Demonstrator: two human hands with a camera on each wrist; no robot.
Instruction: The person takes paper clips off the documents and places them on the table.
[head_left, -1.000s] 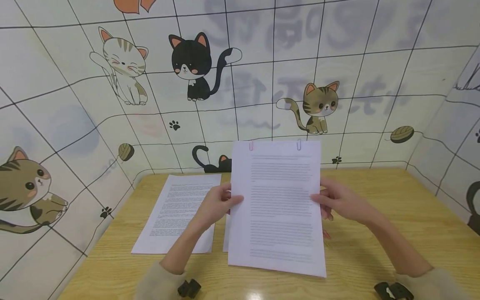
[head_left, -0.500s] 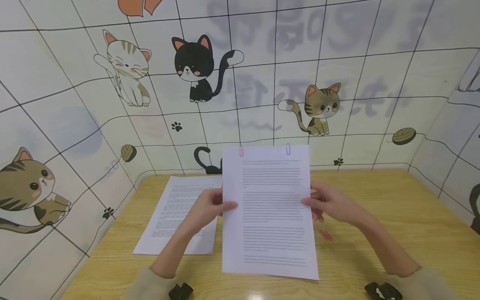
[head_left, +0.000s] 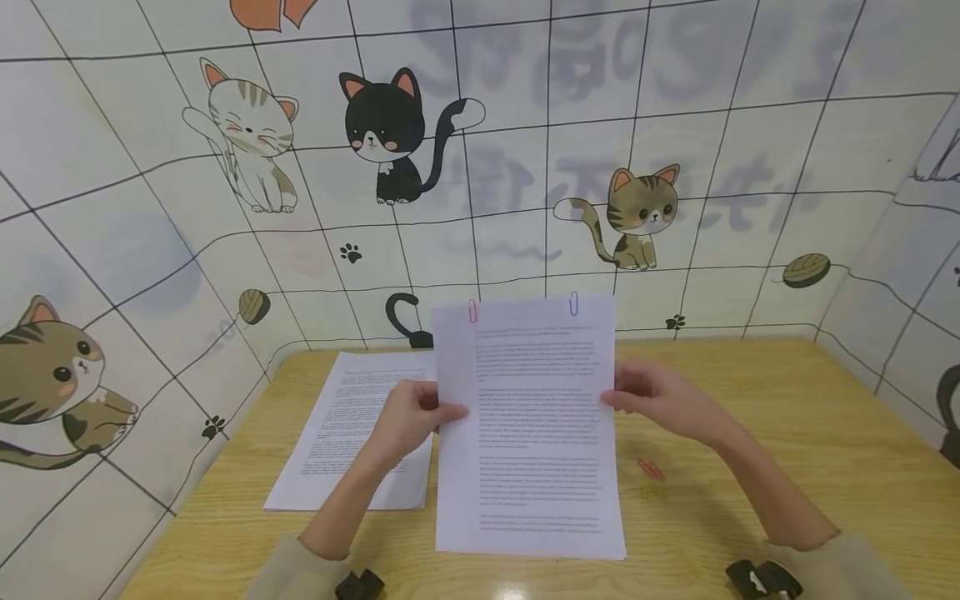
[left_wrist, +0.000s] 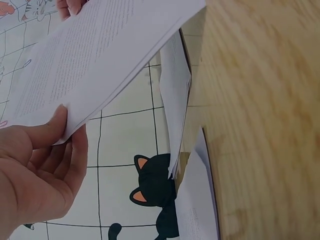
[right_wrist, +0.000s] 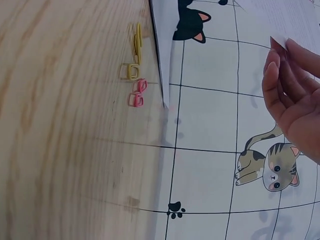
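Observation:
Several printed sheets [head_left: 534, 433] are held up together above the table, facing the head camera. A pink paper clip [head_left: 472, 311] and a blue paper clip [head_left: 574, 303] sit on their top edge. My left hand [head_left: 408, 421] pinches the left edge, thumb in front and fingers behind. At the right edge, my right hand [head_left: 663, 400] pinches the sheets between thumb and fingers. In the left wrist view the lower edges of the held sheets stand slightly apart. Beside my left forearm lies another pile of printed paper [head_left: 360, 425].
Loose red paper clips [head_left: 651, 470] and yellow paper clips [head_left: 652, 492] lie on the wooden table [head_left: 757, 392], right of the held sheets. More paper [left_wrist: 175, 95] lies on the table behind the held sheets in the left wrist view. A cat-patterned wall [head_left: 517, 208] borders the table.
Both hands have moved left and slightly down with the clipped sheets. The loose red and yellow clips, mostly covered at first, now show beside them.

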